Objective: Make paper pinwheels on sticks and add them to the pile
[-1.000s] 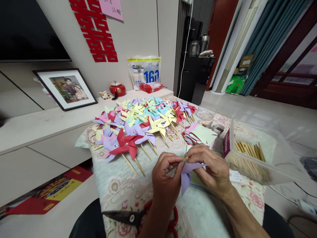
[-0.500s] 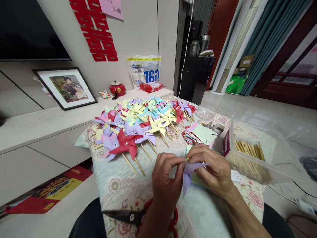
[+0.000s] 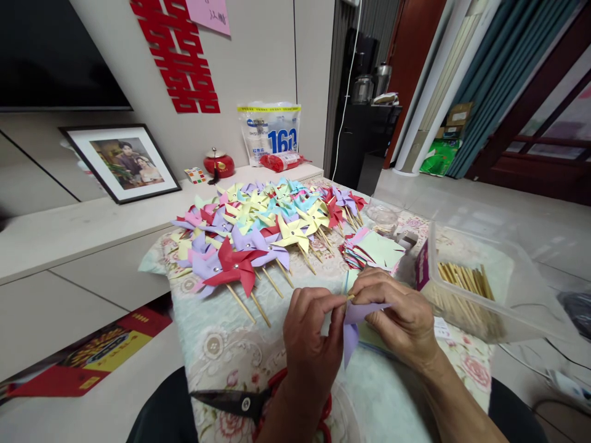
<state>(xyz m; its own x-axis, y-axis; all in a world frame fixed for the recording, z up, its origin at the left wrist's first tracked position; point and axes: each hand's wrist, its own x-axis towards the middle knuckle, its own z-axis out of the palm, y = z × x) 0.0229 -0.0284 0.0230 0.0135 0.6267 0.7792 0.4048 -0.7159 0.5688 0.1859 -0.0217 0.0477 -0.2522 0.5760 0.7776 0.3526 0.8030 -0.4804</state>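
Head view: my left hand (image 3: 310,335) pinches the tip of a thin wooden stick (image 3: 347,298) between thumb and forefinger, its grip closed tight on it. My right hand (image 3: 398,317) meets it from the other side, fingers curled shut on a lilac folded paper pinwheel sail (image 3: 351,323) that hangs down between both hands, just above the flower-patterned cloth worktop (image 3: 221,344). Beyond my hands lies a spread of finished coloured paper pinwheels on sticks (image 3: 258,234), with a stack of cut coloured paper squares (image 3: 376,249) to their right. A clear plastic box of wooden sticks (image 3: 466,289) stands near my right hand. Red-handled scissors (image 3: 249,403) lie at the worktop's near edge, by my left wrist.
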